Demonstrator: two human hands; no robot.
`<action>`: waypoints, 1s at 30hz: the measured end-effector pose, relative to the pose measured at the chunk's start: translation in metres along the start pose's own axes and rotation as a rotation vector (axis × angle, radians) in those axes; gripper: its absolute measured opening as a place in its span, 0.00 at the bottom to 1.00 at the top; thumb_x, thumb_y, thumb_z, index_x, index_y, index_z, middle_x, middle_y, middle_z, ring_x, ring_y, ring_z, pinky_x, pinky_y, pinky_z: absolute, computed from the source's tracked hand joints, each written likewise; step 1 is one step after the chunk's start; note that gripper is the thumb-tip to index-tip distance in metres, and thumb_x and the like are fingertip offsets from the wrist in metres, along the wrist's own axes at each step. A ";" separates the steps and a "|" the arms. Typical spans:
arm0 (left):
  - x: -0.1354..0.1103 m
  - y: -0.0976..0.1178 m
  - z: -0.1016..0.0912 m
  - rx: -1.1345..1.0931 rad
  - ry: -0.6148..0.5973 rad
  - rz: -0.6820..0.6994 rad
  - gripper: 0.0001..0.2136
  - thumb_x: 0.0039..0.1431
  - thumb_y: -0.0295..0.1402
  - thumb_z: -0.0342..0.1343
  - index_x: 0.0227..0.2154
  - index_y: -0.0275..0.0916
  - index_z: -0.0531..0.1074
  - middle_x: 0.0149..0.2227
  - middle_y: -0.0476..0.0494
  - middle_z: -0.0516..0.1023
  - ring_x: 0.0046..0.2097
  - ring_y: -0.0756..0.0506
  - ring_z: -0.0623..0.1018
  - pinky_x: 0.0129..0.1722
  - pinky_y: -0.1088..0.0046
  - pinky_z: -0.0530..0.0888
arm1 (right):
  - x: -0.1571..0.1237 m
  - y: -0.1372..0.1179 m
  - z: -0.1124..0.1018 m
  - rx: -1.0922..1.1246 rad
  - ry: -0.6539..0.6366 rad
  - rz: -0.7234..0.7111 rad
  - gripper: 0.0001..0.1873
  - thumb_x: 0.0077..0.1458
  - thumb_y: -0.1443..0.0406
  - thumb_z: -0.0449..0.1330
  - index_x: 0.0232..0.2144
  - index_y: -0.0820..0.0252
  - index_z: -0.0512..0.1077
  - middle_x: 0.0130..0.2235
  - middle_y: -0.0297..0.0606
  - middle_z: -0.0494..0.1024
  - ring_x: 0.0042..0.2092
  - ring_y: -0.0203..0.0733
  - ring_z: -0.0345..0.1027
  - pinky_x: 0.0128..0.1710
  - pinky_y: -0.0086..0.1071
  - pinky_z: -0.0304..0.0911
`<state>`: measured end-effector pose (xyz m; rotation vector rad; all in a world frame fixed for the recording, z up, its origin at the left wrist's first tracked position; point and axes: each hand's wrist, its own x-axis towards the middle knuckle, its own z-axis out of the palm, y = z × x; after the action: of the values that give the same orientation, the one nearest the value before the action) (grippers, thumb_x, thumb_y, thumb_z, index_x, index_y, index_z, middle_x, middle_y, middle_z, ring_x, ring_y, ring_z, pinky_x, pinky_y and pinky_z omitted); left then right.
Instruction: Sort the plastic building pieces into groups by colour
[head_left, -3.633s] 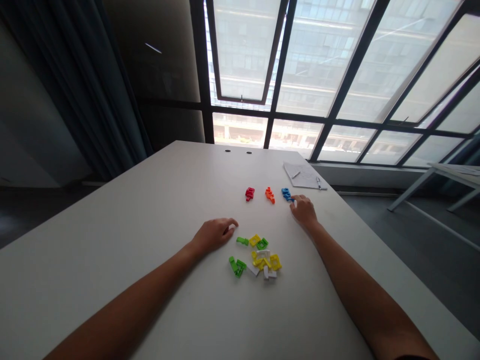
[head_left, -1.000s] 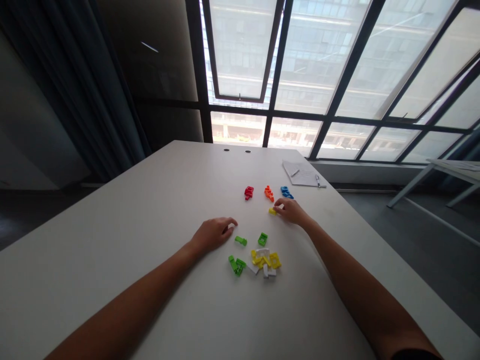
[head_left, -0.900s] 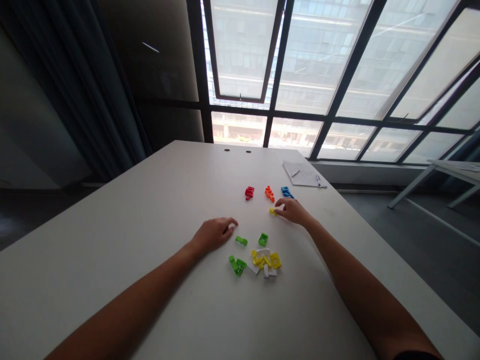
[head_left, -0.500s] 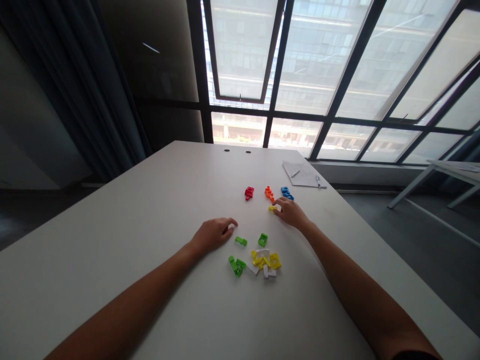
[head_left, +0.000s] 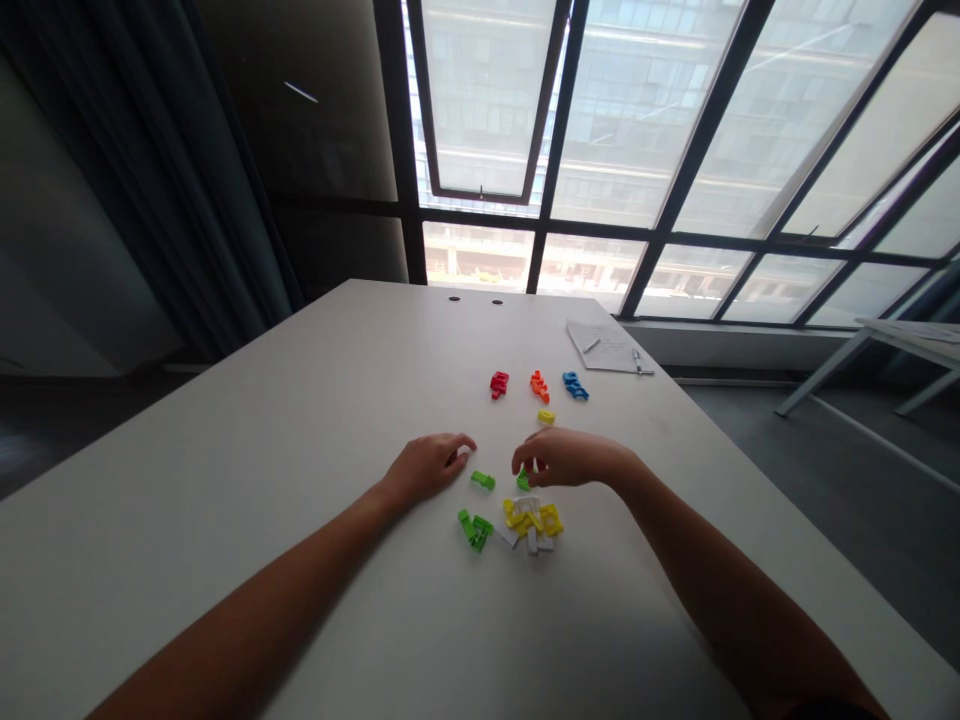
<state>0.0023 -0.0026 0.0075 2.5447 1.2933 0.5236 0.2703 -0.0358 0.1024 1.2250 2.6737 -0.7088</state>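
Observation:
My left hand (head_left: 429, 466) rests on the white table, fingers loosely bent and thumb apart, holding nothing. Just right of it lies a small green plastic piece (head_left: 484, 481). My right hand (head_left: 562, 457) hovers with curved, parted fingers over another green piece (head_left: 523, 481), which it partly covers; a firm grip on it does not show. Nearer to me is a loose pile of yellow pieces (head_left: 551, 520) and white pieces (head_left: 532, 541), with a green cluster (head_left: 475, 531) at its left. Beyond my right hand lies a single yellow piece (head_left: 546, 416).
Farther back sit a red cluster (head_left: 499, 385), an orange cluster (head_left: 539, 387) and a blue cluster (head_left: 575, 386) in a row. Paper sheets (head_left: 611, 347) with pens lie near the table's right edge. Windows stand behind, and another table (head_left: 907, 338) is at the right.
My right hand has let go of the yellow piece, leaving it in front of the orange cluster, and has come back toward me over the green piece. My left hand stays in place.

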 end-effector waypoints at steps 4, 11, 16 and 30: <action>0.000 0.000 0.000 0.004 0.006 0.005 0.13 0.66 0.38 0.48 0.47 0.50 0.77 0.37 0.49 0.81 0.36 0.46 0.78 0.36 0.73 0.70 | -0.001 -0.022 0.007 -0.088 -0.054 -0.034 0.17 0.55 0.66 0.67 0.49 0.52 0.79 0.43 0.37 0.82 0.44 0.44 0.74 0.37 0.30 0.63; 0.001 -0.002 0.002 0.007 0.009 0.010 0.13 0.67 0.38 0.48 0.47 0.50 0.76 0.38 0.50 0.81 0.37 0.46 0.78 0.37 0.72 0.70 | 0.009 -0.042 0.026 -0.196 -0.046 -0.097 0.20 0.54 0.67 0.67 0.50 0.52 0.78 0.49 0.40 0.80 0.46 0.46 0.74 0.39 0.32 0.64; 0.000 -0.003 0.002 0.006 0.009 0.012 0.13 0.67 0.38 0.48 0.47 0.49 0.76 0.38 0.49 0.81 0.37 0.46 0.78 0.37 0.72 0.69 | 0.010 -0.042 0.025 -0.205 -0.046 -0.075 0.15 0.58 0.65 0.64 0.48 0.52 0.79 0.46 0.40 0.81 0.44 0.45 0.75 0.37 0.31 0.63; 0.001 -0.004 0.003 0.010 0.007 0.027 0.13 0.67 0.37 0.48 0.47 0.51 0.76 0.39 0.52 0.81 0.38 0.46 0.78 0.37 0.71 0.68 | 0.010 -0.036 0.021 -0.095 0.006 -0.182 0.11 0.61 0.63 0.62 0.46 0.55 0.79 0.42 0.39 0.82 0.40 0.41 0.74 0.38 0.31 0.62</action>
<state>0.0009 0.0006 0.0030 2.5746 1.2686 0.5333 0.2354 -0.0583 0.0943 0.9721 2.8140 -0.5922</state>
